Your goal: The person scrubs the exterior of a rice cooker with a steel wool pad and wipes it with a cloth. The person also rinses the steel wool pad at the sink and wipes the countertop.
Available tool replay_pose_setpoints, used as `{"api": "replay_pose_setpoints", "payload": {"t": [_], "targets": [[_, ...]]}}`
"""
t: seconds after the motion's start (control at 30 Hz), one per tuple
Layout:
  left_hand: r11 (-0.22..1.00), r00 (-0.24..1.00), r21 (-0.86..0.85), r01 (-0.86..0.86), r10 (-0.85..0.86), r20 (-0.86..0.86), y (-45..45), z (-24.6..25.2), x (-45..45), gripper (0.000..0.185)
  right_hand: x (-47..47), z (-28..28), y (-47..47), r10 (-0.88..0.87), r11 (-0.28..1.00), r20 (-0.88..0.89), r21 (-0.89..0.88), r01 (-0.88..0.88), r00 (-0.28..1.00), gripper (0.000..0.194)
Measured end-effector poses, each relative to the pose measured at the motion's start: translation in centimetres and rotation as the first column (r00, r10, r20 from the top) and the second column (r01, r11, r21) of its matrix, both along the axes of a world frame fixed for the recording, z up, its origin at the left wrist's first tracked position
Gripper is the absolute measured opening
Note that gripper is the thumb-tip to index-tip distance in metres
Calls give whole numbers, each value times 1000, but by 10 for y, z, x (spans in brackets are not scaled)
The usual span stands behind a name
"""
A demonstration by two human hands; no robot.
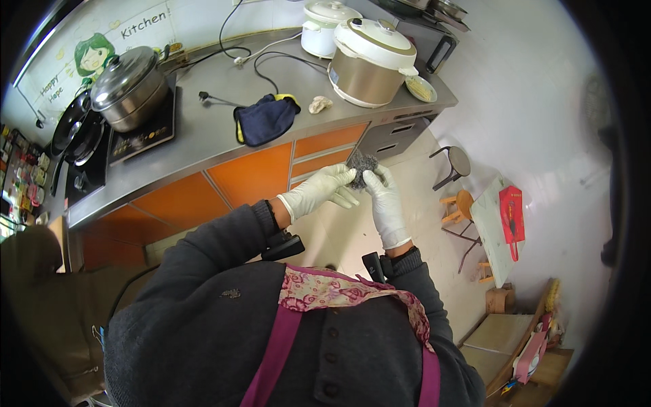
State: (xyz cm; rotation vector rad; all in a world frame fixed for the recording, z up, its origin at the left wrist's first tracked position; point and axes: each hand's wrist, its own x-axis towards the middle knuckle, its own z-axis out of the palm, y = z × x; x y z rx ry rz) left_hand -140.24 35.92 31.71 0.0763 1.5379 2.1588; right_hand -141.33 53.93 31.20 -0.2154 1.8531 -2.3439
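Both my hands wear white gloves and meet in front of my chest, above the floor just off the counter's front. Between them is a dark grey steel wool scourer [363,168]. My left hand [323,191] pinches its left side between thumb and forefinger, the other fingers spread below. My right hand [387,203] grips its lower right side with thumb and fingers. On the counter beyond lie a navy cloth with yellow edging [267,120] and a crumpled whitish lump [320,105], whose material I cannot tell.
The steel counter [203,135] carries an electric pressure cooker [374,61], a white cooker [325,30], a plate [421,89], loose power cords and a steel pot [129,91] on an induction hob [145,137]. Stools [459,161] and a table [485,224] stand at right. A person [56,305] is at lower left.
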Motion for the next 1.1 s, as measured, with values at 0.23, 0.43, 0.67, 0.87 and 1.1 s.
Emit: {"api": "replay_pose_setpoints", "payload": {"t": [0.23, 0.43, 0.67, 0.87, 1.1], "targets": [[912, 981, -402, -86, 7, -192, 17, -19, -134, 34, -131, -14, 11, 20, 1000, 108, 17, -22, 994, 26], [570, 953, -773, -277, 59, -298, 54, -10, -243, 43, -259, -48, 61, -97, 977, 27, -186, 100, 995, 26], [727, 983, -663, -179, 156, -94, 24, -30, -276, 42, -417, -34, 88, -296, 921, 20, -261, 291, 955, 37], [839, 982, -519, -162, 191, 1, -7, -42, -272, 40, -398, -59, 43, -421, 881, 192, -143, 450, 886, 23], [850, 985, -521, -76, 144, 92, -21, -33, -278, 40, -401, -84, 31, -469, 835, -43, -347, 427, 882, 29]]}}
